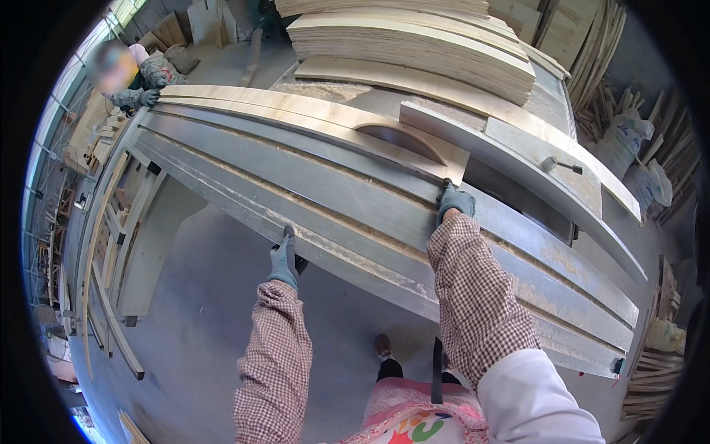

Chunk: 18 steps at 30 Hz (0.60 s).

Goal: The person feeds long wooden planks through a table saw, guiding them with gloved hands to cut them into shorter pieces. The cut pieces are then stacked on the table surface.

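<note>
A long pale wooden board (296, 112) lies across the metal saw table (296, 174), with a round saw blade (399, 140) rising at its right part. In a grey-blue glove, my right hand (455, 200) grips the board's near right end, its fingertip on the corner close to the blade. My left hand (284, 259), gloved too, is closed on the table's near edge, thumb on top and the other fingers mostly hidden below. At the far left end, a co-worker's gloved hand (149, 98) touches the board.
A metal fence (518, 181) with a handle (562, 165) stands right of the blade. Behind it rises a stack of boards (414, 52). Sawdust lies in the table's grooves. A frame (111, 296) stands at left; wood strips and white sacks (625, 140) are at right.
</note>
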### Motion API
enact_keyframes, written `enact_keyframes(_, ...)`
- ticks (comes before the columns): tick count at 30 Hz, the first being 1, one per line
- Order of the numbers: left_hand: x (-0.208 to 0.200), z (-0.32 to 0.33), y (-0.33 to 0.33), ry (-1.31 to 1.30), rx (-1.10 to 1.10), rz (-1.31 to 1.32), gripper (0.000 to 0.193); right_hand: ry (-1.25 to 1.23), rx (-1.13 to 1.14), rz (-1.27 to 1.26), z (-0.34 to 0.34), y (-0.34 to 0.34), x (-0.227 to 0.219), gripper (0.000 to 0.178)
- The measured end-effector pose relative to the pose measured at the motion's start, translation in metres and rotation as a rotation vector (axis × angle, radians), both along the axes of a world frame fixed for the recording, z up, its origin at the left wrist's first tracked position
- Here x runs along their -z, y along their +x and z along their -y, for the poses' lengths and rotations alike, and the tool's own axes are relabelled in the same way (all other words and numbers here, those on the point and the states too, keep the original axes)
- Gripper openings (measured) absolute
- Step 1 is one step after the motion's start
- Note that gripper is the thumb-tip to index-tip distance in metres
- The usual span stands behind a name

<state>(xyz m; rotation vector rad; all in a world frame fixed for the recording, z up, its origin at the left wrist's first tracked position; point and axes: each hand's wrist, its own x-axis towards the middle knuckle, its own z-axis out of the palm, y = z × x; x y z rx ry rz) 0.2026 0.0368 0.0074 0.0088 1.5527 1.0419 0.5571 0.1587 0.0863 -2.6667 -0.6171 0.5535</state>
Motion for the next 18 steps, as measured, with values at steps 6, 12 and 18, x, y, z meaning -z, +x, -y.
enact_keyframes(6, -0.012, -0.016, -0.011, -0.065, -0.013, -0.055, 0.073, 0.079, -0.001, -0.176, -0.007, -0.029, -0.012, 0.05)
enact_keyframes(12, -0.005, -0.036, -0.021, 0.007, 0.004, -0.051, 0.069, 0.388, 0.003, -0.517, -0.004, -0.044, -0.023, 0.033)
enact_keyframes(18, 0.008, -0.047, -0.042, -0.08, -0.069, -0.158, 0.065, 0.439, -0.258, -0.677, 0.096, -0.042, -0.099, 0.025)
